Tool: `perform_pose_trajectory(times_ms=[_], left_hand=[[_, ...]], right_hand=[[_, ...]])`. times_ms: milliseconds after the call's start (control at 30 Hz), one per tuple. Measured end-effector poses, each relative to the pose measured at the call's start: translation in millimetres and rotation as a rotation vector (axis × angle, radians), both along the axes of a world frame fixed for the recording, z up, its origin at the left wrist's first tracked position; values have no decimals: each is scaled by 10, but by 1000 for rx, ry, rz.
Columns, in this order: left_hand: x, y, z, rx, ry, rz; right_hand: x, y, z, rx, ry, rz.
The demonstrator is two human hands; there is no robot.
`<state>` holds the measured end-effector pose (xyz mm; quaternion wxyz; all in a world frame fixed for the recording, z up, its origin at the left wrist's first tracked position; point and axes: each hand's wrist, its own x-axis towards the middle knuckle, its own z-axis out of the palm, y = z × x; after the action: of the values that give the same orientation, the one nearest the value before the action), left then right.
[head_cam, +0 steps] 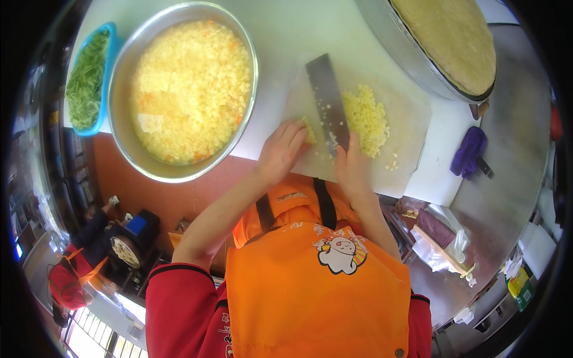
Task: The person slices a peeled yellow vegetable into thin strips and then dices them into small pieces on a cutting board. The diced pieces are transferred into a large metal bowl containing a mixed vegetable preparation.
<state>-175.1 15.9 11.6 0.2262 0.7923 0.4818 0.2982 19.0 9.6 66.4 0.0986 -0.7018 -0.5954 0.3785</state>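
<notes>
My right hand (pixel 353 168) grips a cleaver (pixel 329 98) by its handle end, with bits of pale yellow food stuck to the broad blade. My left hand (pixel 286 145) rests on the cutting board (pixel 405 129), its fingers curled against a small yellow piece of food (pixel 309 129) to the left of the blade. Part of that piece is hidden by the fingers. Right of the cleaver lies a heap of diced yellow food (pixel 367 121), with a few loose bits below it.
A large metal bowl (pixel 117 96) of yellow dice with orange bits in liquid stands left, beside a blue basket (pixel 109 85) of green shreds. Dough fills a round container (pixel 416 58) at upper right. A purple cloth (pixel 469 150) and a brush (pixel 441 241) lie right. Another person (pixel 71 277) is lower left.
</notes>
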Motion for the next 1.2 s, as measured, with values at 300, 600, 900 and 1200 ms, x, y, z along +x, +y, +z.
perform_pose_trajectory(times_ms=[300, 600, 900, 1200], left_hand=[[144, 60, -93, -9, -60, 101], [62, 32, 6, 59, -88, 65], [59, 79, -33, 54, -82, 48], [73, 80, -33, 13, -101, 77]], right_hand=[[38, -23, 49, 105, -62, 112], [0, -112, 1, 110, -36, 164], [88, -126, 347, 35, -37, 199], [-61, -109, 74, 59, -98, 253]])
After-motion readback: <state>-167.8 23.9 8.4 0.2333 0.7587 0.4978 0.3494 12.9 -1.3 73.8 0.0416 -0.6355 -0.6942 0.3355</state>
